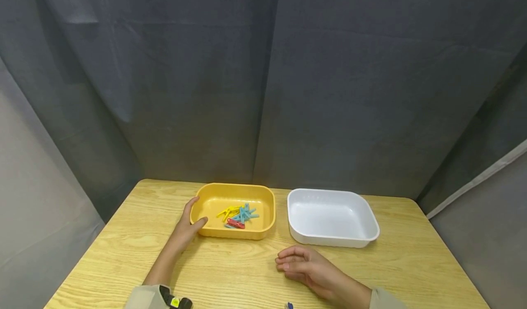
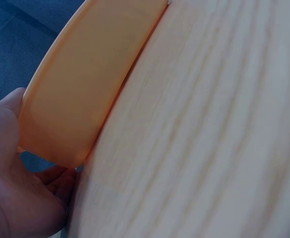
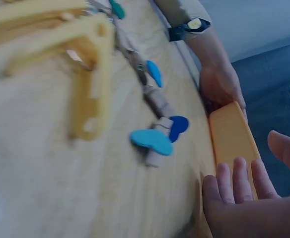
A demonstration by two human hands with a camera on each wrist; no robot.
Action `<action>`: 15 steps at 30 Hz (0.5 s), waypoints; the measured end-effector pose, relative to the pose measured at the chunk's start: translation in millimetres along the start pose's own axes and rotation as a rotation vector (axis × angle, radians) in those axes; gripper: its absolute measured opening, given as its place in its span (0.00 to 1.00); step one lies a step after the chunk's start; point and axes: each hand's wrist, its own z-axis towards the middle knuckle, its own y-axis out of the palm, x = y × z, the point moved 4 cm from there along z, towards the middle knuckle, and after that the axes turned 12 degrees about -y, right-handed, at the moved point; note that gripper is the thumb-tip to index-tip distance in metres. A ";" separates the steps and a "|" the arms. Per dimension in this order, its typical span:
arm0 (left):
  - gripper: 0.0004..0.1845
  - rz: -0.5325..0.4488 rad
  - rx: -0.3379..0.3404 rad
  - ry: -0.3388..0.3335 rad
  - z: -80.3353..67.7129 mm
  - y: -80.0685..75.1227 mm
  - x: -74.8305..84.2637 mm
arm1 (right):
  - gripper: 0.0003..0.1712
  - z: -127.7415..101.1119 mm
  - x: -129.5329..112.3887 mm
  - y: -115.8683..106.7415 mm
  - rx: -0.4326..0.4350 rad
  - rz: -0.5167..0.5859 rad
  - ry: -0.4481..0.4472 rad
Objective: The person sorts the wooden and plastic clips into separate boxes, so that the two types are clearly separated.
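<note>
A yellow plastic bin [image 1: 234, 232] sits on the table, and my left hand [image 1: 186, 229] grips its left end with the thumb over the rim. In the left wrist view that hand [image 2: 16, 188] holds the bin's end wall [image 2: 85, 84]. Inside the bin lie several clothespins: yellow ones [image 1: 228, 212], light blue ones [image 1: 244, 214] and a red one [image 1: 236, 223]. My right hand [image 1: 313, 272] holds nothing, its fingers loosely bent, in front of the white bin [image 1: 335, 240]. The right wrist view shows this hand [image 3: 259, 208] with its fingers apart.
Near the table's front, the right wrist view shows a blurred yellow clothespin [image 3: 90, 94] and small wooden clothespins [image 3: 157, 101] with blue heart shapes [image 3: 152, 142]. A small blue piece [image 1: 290, 306] shows at the head view's lower edge. Grey curtains [image 1: 263, 94] hang behind the table.
</note>
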 end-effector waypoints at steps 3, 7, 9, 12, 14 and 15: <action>0.42 0.001 -0.002 0.006 -0.4 0.5 0.1 | 0.19 -7.8 3.4 -0.8 -0.035 0.002 0.017; 0.42 -0.004 -0.009 0.020 -0.9 0.9 0.7 | 0.20 -16.6 6.7 -1.8 -0.095 0.009 0.022; 0.42 -0.005 -0.012 0.027 -0.9 0.9 0.8 | 0.20 -19.6 7.7 -2.1 -0.124 0.004 0.017; 0.41 -0.008 -0.015 0.029 -0.5 0.5 0.5 | 0.21 -23.2 9.0 -1.7 -0.160 -0.019 0.011; 0.41 -0.012 -0.018 0.029 -0.8 0.3 0.6 | 0.21 -25.8 9.5 -0.2 -0.188 -0.044 0.004; 0.41 -0.013 -0.019 0.030 -1.0 0.2 0.7 | 0.22 -27.1 9.7 0.9 -0.202 -0.061 0.001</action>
